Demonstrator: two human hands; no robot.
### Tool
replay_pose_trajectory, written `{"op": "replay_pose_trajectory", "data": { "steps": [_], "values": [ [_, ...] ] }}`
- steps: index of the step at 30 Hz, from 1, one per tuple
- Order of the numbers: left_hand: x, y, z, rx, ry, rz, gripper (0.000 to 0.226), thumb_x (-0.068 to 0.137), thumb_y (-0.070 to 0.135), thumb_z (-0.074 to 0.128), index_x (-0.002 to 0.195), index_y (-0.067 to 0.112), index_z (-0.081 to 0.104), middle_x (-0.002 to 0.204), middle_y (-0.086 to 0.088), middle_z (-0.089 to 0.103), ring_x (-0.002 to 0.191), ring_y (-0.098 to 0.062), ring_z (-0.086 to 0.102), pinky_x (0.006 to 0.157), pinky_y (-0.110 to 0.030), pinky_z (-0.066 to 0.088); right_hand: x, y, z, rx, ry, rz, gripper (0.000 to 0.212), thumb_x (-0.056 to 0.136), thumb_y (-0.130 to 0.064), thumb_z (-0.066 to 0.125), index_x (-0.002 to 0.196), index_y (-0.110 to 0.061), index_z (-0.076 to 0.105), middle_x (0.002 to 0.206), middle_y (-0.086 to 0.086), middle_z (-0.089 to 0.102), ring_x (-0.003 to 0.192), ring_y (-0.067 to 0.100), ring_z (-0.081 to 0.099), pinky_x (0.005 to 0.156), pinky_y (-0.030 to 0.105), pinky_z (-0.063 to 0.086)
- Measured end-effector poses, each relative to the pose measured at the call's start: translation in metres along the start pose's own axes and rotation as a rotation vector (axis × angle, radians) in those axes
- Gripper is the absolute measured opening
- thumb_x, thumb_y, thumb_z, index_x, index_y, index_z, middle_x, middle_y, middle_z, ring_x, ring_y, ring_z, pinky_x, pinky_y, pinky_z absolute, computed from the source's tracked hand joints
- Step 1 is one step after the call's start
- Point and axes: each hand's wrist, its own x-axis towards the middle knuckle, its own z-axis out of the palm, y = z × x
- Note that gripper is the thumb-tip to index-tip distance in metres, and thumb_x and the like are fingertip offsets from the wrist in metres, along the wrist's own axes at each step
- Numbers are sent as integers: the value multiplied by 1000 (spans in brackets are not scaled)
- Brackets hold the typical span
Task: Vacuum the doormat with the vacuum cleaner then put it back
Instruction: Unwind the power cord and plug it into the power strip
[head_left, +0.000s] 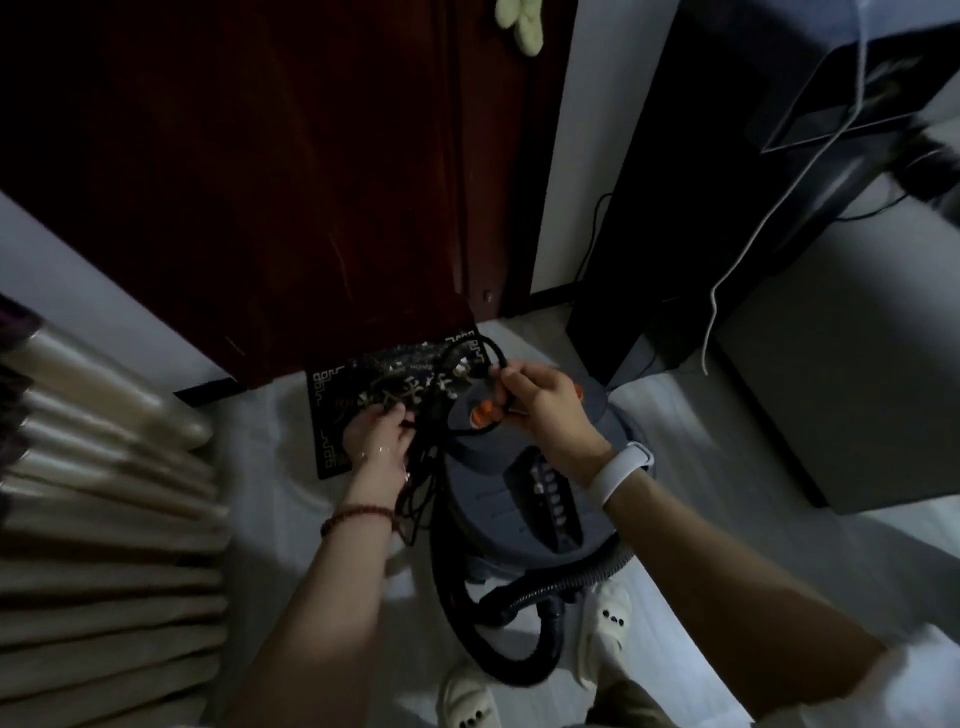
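Observation:
A grey canister vacuum cleaner (519, 488) with orange buttons stands on the pale floor in front of me. Its black ribbed hose (524, 597) curls around its near side. Behind it, against the dark red door, lies the black doormat (340, 400) with a gold pattern. My right hand (540, 400) pinches a loop of the black power cord (488, 348) above the vacuum's top. My left hand (376, 436) grips a bundle of the same cord's loops at the vacuum's left side, over the mat's edge.
The dark red door (260, 182) stands straight ahead. A ribbed beige radiator-like object (104, 493) fills the left. A black cabinet (675, 234) and a grey box (857, 364) stand at the right, with a white cable hanging. My feet in white slippers (605, 634) show below.

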Motion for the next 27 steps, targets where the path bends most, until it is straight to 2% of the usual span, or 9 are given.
{"op": "replay_pose_trajectory", "data": {
  "steps": [3,5,7,11,15,18,20,24,27],
  "values": [
    [9,25,64,95,54,193,30,90,-4,53,116,8,48,80,-5,57,56,-5,56,48,-16,47,27,-25,-27,100,83,4,18,98,-7,37,84,-6,48,55,5,44,41,11,48,54,29,50],
    [12,31,114,176,4,289,40,92,-1,51,131,2,44,77,-3,56,58,-6,53,52,-13,45,49,-39,-56,88,131,-25,13,99,-10,35,104,-4,45,46,1,39,36,10,40,47,27,45],
    [15,29,168,240,-54,371,42,92,0,51,133,-1,43,93,-6,58,61,-6,51,53,-9,45,71,-51,-96,1,172,-65,26,100,-12,35,122,-2,43,40,-5,38,35,8,38,47,29,43],
    [18,10,274,364,-180,450,42,91,2,54,133,0,45,112,-9,57,63,-6,53,60,-11,47,104,-69,-186,-192,250,-90,35,100,-9,34,132,-1,41,48,0,40,33,2,45,50,28,53],
    [28,-43,327,451,-182,368,38,90,0,55,128,-3,50,105,-12,62,74,-16,63,76,-24,53,122,-61,-262,-329,253,-44,34,99,-9,33,131,0,43,48,-1,42,32,3,48,60,42,54],
    [35,-92,329,453,-126,207,24,90,-4,52,112,-1,60,76,-1,59,60,-10,58,64,-18,48,123,-46,-297,-381,218,9,27,99,-7,33,119,-14,49,50,3,42,32,3,47,48,26,52],
    [39,-122,330,467,-107,128,22,89,-4,53,108,0,62,69,0,56,50,-5,55,52,-14,45,118,-32,-315,-407,191,45,24,98,-5,33,101,-15,54,51,3,42,31,4,46,44,25,46],
    [28,-178,339,555,-162,55,31,87,-8,53,117,-5,58,80,-10,60,45,-4,51,53,-15,46,103,2,-347,-516,266,148,29,98,-11,37,119,-5,57,58,9,48,32,2,48,38,12,39],
    [9,-217,344,587,-233,-11,34,86,-11,52,120,-9,54,86,-15,57,33,0,47,48,-14,44,80,20,-369,-591,365,161,26,97,-11,41,110,-5,63,59,3,51,36,-1,50,37,10,36]
  ]
}}
